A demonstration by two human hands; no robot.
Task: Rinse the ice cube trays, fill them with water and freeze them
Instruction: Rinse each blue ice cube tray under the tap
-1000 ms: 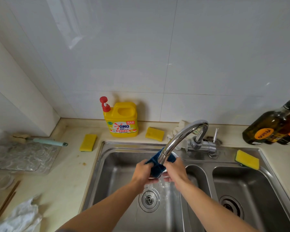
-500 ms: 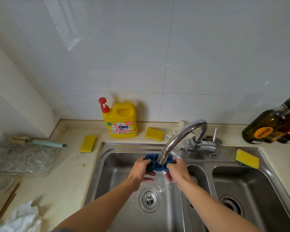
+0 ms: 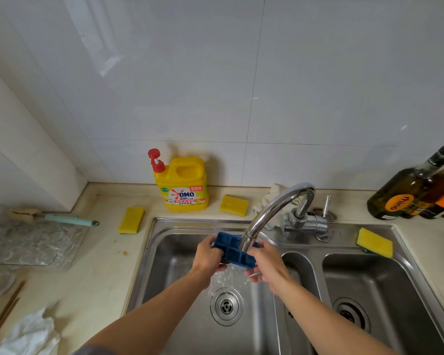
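Observation:
A small blue ice cube tray (image 3: 231,249) is held under the spout of the chrome tap (image 3: 274,213), over the left basin of the steel sink (image 3: 164,252). My left hand (image 3: 207,254) grips its left end and my right hand (image 3: 265,265) grips its right end. The tray tilts down toward the right and water spills from it toward the drain (image 3: 226,306). The spout hides part of the tray's middle.
A yellow detergent jug (image 3: 183,185) and yellow sponges (image 3: 131,220) (image 3: 233,204) (image 3: 374,242) stand round the sink. Dark bottles (image 3: 415,188) are at the back right. A clear textured tray (image 3: 34,243) and a brush (image 3: 62,218) lie on the left counter, a white cloth (image 3: 28,334) nearer.
The tray has been turned in my hands from level to tilted down to the right, and more water is pouring off it into the basin.

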